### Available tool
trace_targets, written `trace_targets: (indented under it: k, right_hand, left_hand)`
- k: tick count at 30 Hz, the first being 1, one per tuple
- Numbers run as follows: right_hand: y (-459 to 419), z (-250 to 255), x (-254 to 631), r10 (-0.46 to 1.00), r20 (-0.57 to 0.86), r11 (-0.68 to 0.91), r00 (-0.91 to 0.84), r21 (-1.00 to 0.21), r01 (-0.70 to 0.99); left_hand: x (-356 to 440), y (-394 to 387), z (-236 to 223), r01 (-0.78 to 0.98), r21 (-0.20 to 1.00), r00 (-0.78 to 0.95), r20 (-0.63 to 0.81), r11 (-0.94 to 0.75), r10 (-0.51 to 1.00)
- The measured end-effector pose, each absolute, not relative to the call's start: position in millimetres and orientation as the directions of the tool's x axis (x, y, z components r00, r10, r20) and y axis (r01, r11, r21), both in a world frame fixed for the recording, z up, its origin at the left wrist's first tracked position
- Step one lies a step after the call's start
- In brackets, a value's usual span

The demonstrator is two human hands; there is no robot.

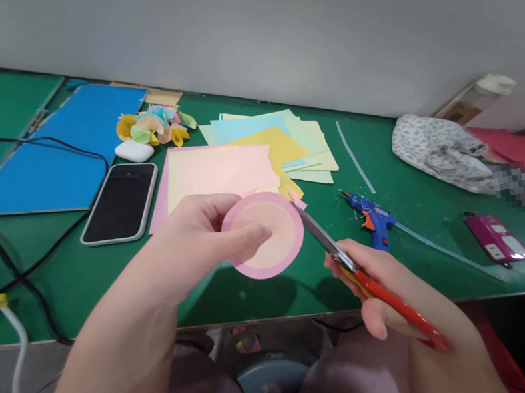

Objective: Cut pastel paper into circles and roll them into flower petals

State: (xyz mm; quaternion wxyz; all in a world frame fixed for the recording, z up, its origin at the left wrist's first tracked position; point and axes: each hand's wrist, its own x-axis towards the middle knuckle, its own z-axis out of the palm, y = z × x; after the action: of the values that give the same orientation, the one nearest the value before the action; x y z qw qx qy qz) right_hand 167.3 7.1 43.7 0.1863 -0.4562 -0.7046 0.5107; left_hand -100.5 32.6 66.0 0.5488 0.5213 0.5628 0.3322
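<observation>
My left hand (203,234) pinches a round paper disc (280,241), peach in the middle with a pink rim, its thumb lying across the face. My right hand (384,283) is closed around a pair of scissors (324,240) with red handles. The blade tips reach the disc's upper right edge, close to a small pink paper scrap (298,200). Behind the disc lie a light pink sheet (222,170) and a yellow-orange sheet (284,145) among other coloured papers. How far apart the blades are I cannot tell.
A phone (120,204) and a white case (134,151) lie left, near paper petals (153,126) and a blue board (51,152). A blue glue gun (372,214), its glue stick trailing right, lies near a purple device (497,238). Black cables (2,249) cross the left side.
</observation>
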Motion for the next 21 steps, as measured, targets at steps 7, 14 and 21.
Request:
trace_targets:
  k: [7,14,21]
  right_hand:
    - [7.9,44.2,168.0,0.831,-0.214,0.08,-0.514,-0.868,0.49]
    - [9.6,39.4,167.7,0.808,-0.178,0.115,-0.561,-0.887,0.448]
    - [8.1,43.2,195.2,0.775,-0.198,0.072,-0.6,-0.916,0.396]
  left_hand:
    - [-98.9,33.6,66.8,0.235,0.946,0.142,-0.262,0.224,0.955]
    - [-100.6,33.7,68.0,0.216,0.943,0.085,-0.274,0.251,0.958]
    - [-102.8,33.3,71.8,0.216,0.953,0.077,-0.235,0.214,0.969]
